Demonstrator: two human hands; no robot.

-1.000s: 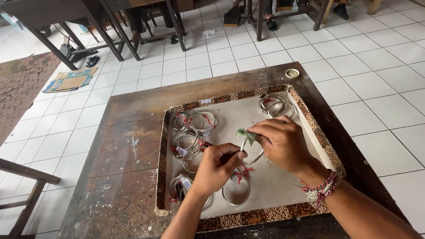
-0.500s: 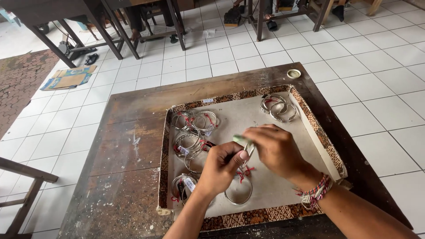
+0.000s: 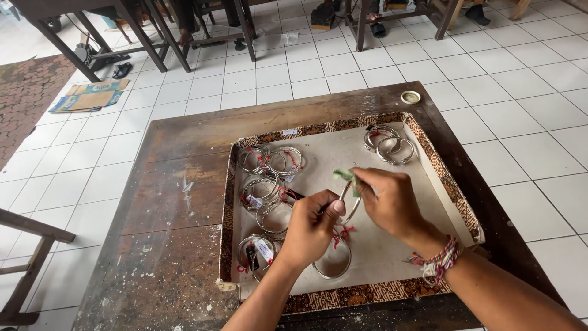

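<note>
Both hands have drifted slightly right over the tray [image 3: 429,160]. Left hand [image 3: 309,228] pinches the bangle [image 3: 350,205]; right hand [image 3: 386,201] presses a green cloth [image 3: 344,176] against it.

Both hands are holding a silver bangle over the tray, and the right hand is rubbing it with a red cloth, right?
Not quite: the cloth is green, not red. The head view shows the left hand and right hand holding a silver bangle over the tray, the right hand pinching the green cloth against it. Red appears only on the bangles' tag threads.
</note>
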